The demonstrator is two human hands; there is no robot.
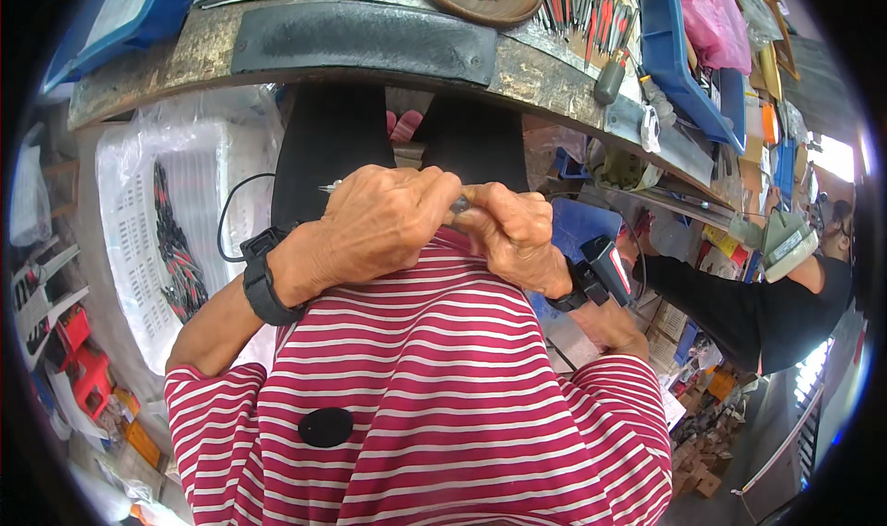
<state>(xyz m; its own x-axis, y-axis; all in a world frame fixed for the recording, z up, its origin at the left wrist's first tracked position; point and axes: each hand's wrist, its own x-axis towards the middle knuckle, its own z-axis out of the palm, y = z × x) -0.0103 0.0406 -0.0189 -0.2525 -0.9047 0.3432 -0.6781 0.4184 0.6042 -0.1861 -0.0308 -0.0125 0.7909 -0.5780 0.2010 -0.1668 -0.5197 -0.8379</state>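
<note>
Both my hands are closed and meet in front of my striped shirt, over my lap. From the far-left side of my left hand (pixel 381 214) sticks out the pointed silver tip of a slim tool (pixel 328 188); the rest of it is hidden in the fist. My right hand (pixel 510 229) has its thumb and fingers pinched together right beside the left fingers. A small dark grey piece (pixel 459 205) shows between the two hands, and whether it belongs to the slim tool I cannot tell.
The worn workbench (pixel 554 87) ahead bears a round wooden dish (pixel 506 14) of small metal tips and several red-and-black tools (pixel 605 25). Blue bins (pixel 667 55) stand at its right. At my left is a white plastic basket (pixel 125 249). A co-worker (pixel 795 318) sits at right.
</note>
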